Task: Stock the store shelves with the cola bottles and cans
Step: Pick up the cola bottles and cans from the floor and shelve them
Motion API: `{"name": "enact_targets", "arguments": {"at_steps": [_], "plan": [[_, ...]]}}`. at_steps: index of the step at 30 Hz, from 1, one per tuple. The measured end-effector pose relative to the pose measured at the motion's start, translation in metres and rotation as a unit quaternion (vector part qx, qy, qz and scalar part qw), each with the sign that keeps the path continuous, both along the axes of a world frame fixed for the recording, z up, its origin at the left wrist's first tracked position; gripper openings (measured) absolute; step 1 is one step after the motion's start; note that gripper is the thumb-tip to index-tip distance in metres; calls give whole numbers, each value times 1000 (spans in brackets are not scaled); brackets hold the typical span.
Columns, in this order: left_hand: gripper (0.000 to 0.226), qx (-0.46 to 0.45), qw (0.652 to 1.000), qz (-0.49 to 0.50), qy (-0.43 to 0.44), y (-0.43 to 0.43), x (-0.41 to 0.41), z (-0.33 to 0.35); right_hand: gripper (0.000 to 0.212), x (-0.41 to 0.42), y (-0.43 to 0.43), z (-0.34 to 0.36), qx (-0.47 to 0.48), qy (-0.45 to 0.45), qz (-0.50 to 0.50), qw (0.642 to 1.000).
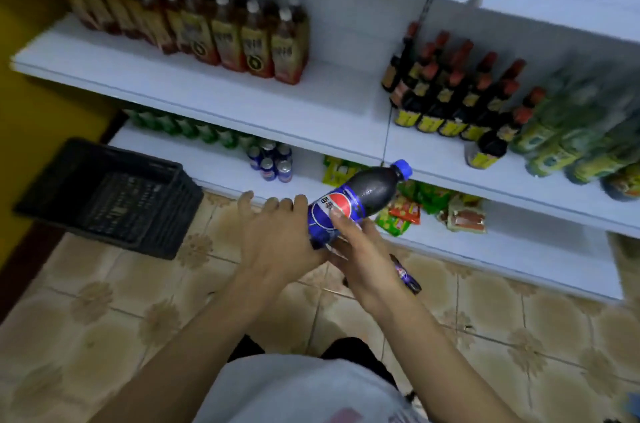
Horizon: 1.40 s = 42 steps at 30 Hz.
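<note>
A cola bottle [360,199] with a blue cap and blue label lies tilted in front of the lower shelf [519,249], cap pointing up and right. My right hand [363,249] grips it from below, thumb pressed on the label. My left hand [277,232] rests against the bottle's lower end with its fingers stretched forward; its thumb is hidden. A second dark bottle with a blue label [405,275] sticks out under my right hand; what holds it is hidden. Several small cola bottles [272,162] stand on the lower shelf.
A black plastic crate [110,194] sits on the tiled floor at the left. The middle shelf [242,103] carries tea bottles [242,37], dark sauce bottles [450,93] and green bottles [571,138]. Green bottles [187,128] and snack packets [415,207] lie on the lower shelf.
</note>
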State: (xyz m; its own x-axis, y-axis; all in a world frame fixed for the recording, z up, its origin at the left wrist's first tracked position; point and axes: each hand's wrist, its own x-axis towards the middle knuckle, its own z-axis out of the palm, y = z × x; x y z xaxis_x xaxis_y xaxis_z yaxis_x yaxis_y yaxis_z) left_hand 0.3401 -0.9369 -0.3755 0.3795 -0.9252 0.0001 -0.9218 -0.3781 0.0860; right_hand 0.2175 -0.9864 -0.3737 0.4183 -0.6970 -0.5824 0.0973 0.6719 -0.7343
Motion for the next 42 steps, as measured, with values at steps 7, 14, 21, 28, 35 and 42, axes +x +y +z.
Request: {"name": "enact_targets", "arguments": {"at_steps": [7, 14, 21, 28, 35, 42], "plan": [[54, -95, 993, 14, -65, 49, 148, 5, 46, 175, 40, 9, -7, 47, -37, 998], [77, -58, 997, 41, 39, 87, 256, 0, 55, 282, 62, 17, -63, 93, -32, 993], [74, -200, 966, 49, 155, 92, 317, 17, 47, 328, 28, 69, -206, 75, 17, 976], [71, -341, 932, 45, 116, 44, 347, 64, 62, 356, -6, 137, -351, 58, 76, 931], [87, -303, 914, -69, 262, -32, 388, 127, 70, 381, -95, 209, -428, 24, 36, 903], [93, -325, 910, -121, 226, -154, 437, 180, 65, 407, -225, 272, -491, 41, 20, 870]]}}
